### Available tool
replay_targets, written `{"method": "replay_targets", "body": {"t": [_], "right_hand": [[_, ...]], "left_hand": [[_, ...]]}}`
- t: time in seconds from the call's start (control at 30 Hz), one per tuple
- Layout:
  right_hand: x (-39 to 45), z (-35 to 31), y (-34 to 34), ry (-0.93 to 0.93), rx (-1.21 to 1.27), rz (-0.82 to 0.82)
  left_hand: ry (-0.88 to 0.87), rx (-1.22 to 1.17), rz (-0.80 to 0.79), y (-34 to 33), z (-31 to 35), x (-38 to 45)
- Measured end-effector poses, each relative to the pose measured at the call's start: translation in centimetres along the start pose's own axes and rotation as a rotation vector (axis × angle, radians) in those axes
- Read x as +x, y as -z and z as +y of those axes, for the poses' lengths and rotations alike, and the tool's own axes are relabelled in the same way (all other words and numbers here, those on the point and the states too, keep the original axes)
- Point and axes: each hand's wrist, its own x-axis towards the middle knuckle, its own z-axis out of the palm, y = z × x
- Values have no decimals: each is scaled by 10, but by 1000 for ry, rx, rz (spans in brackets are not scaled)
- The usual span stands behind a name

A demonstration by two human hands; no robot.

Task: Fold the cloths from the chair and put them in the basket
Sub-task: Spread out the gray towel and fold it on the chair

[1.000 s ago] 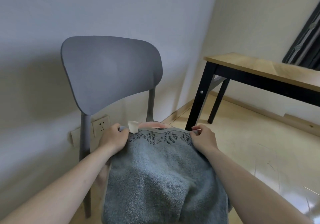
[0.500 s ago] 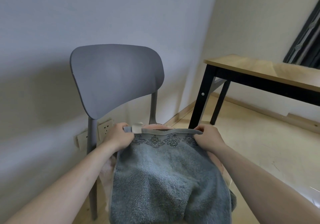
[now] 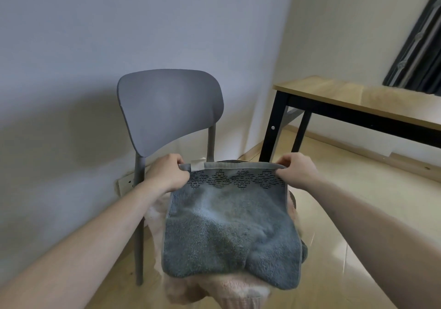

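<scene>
A grey-blue towel (image 3: 229,234) with a dark patterned band along its far edge lies spread over the seat of a grey chair (image 3: 170,108). My left hand (image 3: 168,174) pinches the towel's far left corner beside a white label. My right hand (image 3: 297,171) pinches the far right corner. The far edge is stretched taut between them. Pink and cream cloths (image 3: 226,289) lie under the towel and stick out at its near edge and left side. No basket is in view.
A wooden table with black legs (image 3: 355,103) stands to the right of the chair. A white wall with a socket (image 3: 125,184) is behind the chair. Dark curtains (image 3: 420,46) hang at the far right. The floor is pale and glossy.
The view has tilted down and pulled back, showing more of the towel and the pink cloths beneath. Both hands still hold the far corners, now slightly further apart with the edge straighter.
</scene>
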Motion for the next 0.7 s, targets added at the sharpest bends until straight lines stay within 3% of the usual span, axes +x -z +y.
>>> {"method": "replay_targets", "body": {"t": [0.1,0.23,0.33,0.43,0.7], "right_hand": [[-12,-4,16,-2,19,32],[-26,-8,33,-64,182,99],[-42,-10,43,-92,331,143],[-62,-6,46,-95,407,166],[-134,21,25,32,378,205]], "left_hand": [[25,-72,-23,18,9,0],[171,-586,-100,43,20,-2],[152,-743,-66,57,24,-14],[87,-780,-42,61,17,-30],[-168,-573,84,54,-1,-96]]}}
